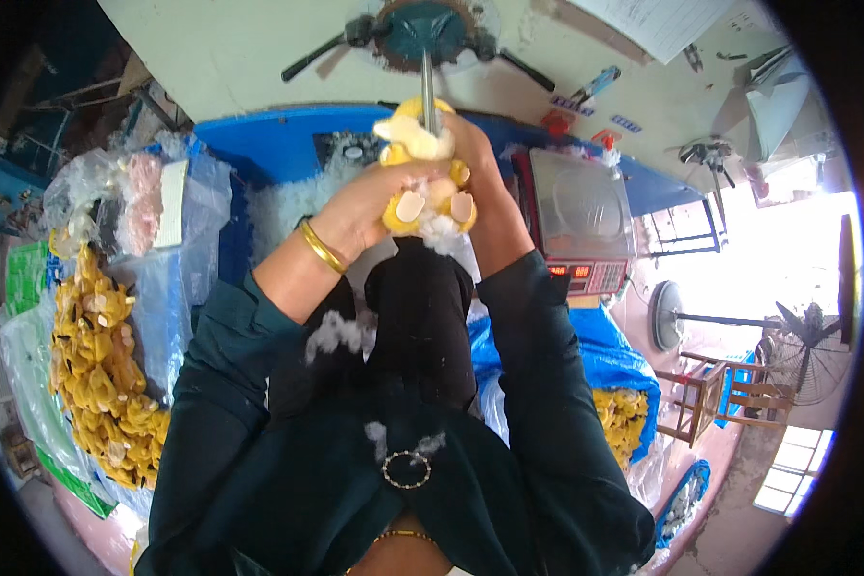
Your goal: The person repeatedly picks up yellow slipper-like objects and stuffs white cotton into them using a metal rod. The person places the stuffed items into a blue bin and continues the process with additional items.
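Toy of yellow-and-cream plush [419,145], held right up at the slim silver metal tube [428,91] | left hand [363,204] clasps its left side, fingers curled round | right hand [473,144] closes in on its right, beside the tube | fluffy white stuffing [440,230] bulges just below the toy's pale-soled feet!

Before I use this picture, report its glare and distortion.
Head view: strong glare bleaches the right side, around the fan; head view: that fan appears tipped sideways near the dark fisheye rim; head view: the yellow plush piece is readable, without heavy blur.
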